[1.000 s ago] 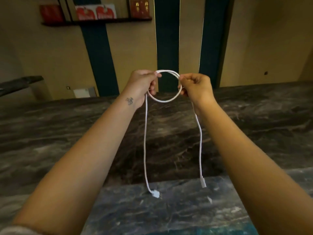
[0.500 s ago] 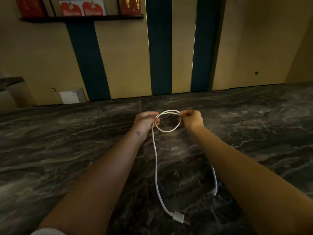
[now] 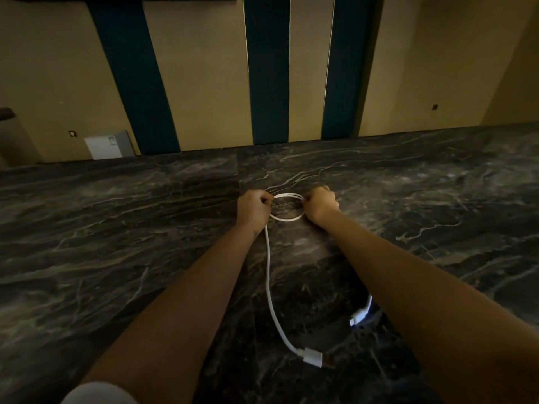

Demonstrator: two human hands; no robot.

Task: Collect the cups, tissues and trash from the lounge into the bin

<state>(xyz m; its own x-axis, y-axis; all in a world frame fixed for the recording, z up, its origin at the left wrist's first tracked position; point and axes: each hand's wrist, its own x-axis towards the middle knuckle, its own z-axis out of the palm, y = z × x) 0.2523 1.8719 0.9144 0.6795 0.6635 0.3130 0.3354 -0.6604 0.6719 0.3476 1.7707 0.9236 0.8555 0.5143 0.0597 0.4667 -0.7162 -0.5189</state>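
Dark veined marble counter (image 3: 116, 243): fills the lower part of the view and runs back to a tan wall (image 3: 204, 83).

Wall fittings: three dark blue vertical panels (image 3: 267, 68); a white box (image 3: 109, 144) at far left, where counter meets wall; a small dark plate (image 3: 435, 106) on the wall at right.

White cable (image 3: 269, 287): one piece. Its far portion is coiled into a small loop (image 3: 287, 219) of more than one turn, held between the two hands at mid-counter. Whether the loop rests on the marble or sits just above it cannot be told.

Left hand (image 3: 253, 207): fingers curled into a fist, thumb and fingertips pinching the left side of the loop, which emerges from them toward the right.

Right hand (image 3: 319, 207): fingers likewise curled, gripping the right side of the loop, back of the hand upward. The hands are near each other but not touching; only the loop spans the gap.

Free lengths: one strand leaves from under the left hand, runs toward the viewer between the forearms, and ends in a white USB plug (image 3: 312, 357) lying on the marble low in the view. A second white connector (image 3: 360, 316) shows just beside the inner edge of the right forearm, its strand hidden by that arm.

Forearms: both bare, stretched forward. White sleeve (image 3: 99, 393): edge visible at lower left.
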